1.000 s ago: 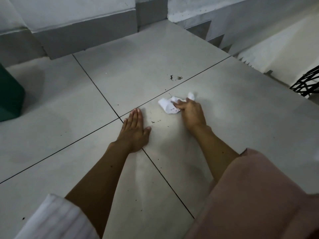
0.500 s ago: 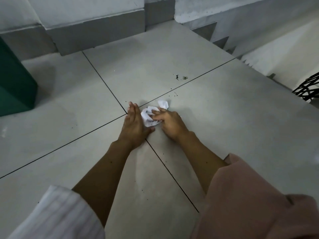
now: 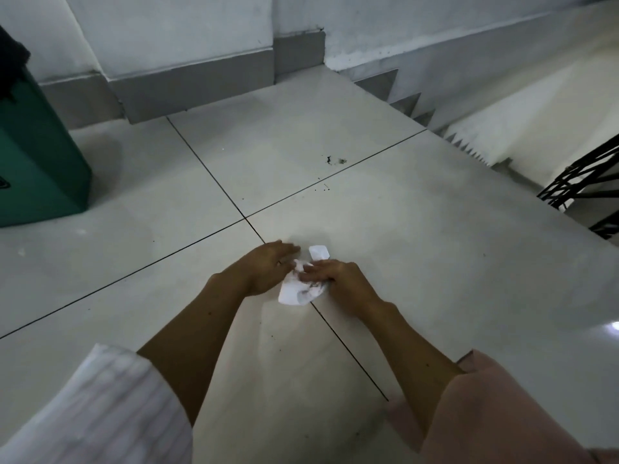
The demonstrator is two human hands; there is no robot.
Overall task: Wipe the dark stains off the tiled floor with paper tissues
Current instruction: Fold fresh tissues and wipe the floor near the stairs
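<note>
White tissue [image 3: 296,293] w/ grey smudges, green bin [image 3: 37,162]

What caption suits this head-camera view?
Both hands, left hand and right hand, handle a smudged tissue on the tiled floor; dark stains remain beyond.

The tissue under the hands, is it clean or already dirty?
Dirty. The tissue shows grey smudges on its white surface, between the left hand and the right hand touching it.

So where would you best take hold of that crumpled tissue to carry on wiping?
Probably from above, at the bunched middle of the tissue: it lies flat on the floor, so no edge offers itself. The right hand already presses there; the left hand rests alongside.
</note>
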